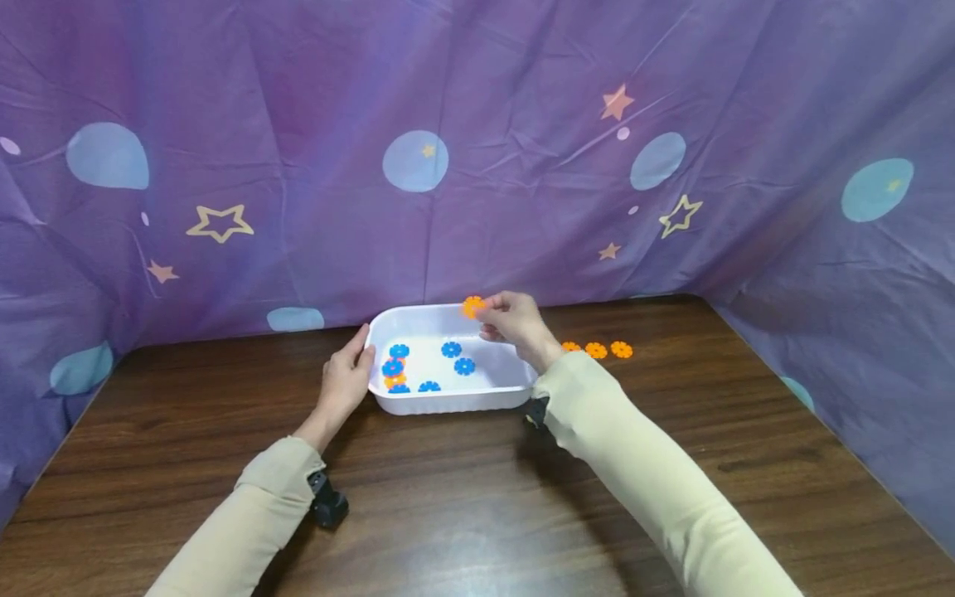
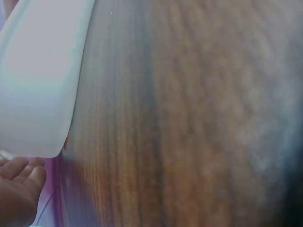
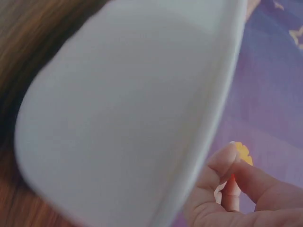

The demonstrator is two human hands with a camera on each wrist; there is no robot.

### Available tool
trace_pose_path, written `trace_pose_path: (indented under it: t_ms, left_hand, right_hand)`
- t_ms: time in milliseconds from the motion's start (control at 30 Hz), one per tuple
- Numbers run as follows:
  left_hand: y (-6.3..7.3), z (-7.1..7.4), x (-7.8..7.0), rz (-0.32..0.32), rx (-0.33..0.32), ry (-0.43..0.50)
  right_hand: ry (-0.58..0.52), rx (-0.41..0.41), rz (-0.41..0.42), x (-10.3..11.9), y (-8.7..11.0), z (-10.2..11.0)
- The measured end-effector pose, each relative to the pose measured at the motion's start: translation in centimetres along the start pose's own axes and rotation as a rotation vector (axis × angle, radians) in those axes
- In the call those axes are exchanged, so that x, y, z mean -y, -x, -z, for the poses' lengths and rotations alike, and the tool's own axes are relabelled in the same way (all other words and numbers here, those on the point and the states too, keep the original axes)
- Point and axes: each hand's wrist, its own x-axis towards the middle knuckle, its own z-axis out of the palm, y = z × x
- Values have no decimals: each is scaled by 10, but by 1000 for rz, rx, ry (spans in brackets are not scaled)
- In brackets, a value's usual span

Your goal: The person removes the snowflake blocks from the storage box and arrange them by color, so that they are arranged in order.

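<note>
My right hand (image 1: 515, 322) pinches an orange snowflake-shaped building disc (image 1: 473, 307) between thumb and fingertips, above the far rim of a white plastic tray (image 1: 455, 404). The disc's yellow-orange edge (image 3: 244, 152) pokes out past the fingertips in the right wrist view. At the tray's left end, my left hand (image 1: 346, 373) rests against the outer wall with fairly straight fingers. Inside the tray lie several blue discs, two of them apart near the middle, such as one blue disc (image 1: 464, 366). At its left side, blue discs partly cover an orange disc (image 1: 395, 381) and a pinkish one.
Three orange discs (image 1: 595, 351) lie in a row on the brown wooden table (image 1: 448, 489), right of the tray; my right wrist partly hides the nearest. A purple curtain (image 1: 336, 166) with stars and balloons hangs behind the table. Each wrist wears a small black camera (image 1: 328, 500).
</note>
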Motion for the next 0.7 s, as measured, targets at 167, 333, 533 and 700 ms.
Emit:
trace_pose_path:
  t_ms: [167,333,533,700]
  left_hand:
    - [0,-1,1,4,10,6]
    - [3,-2,2,-36,-29,12]
    - [1,-2,1,-49,-30,14]
    - [-1,1,1,-18,-9,7]
  right_hand:
    - [-63,-64,-11,-4,-3,37]
    - [-124,-134,-8,-16,-4,83]
    - [-117,-227,-46,-34,1,142]
    - [-104,-288,-119,-48,4,180]
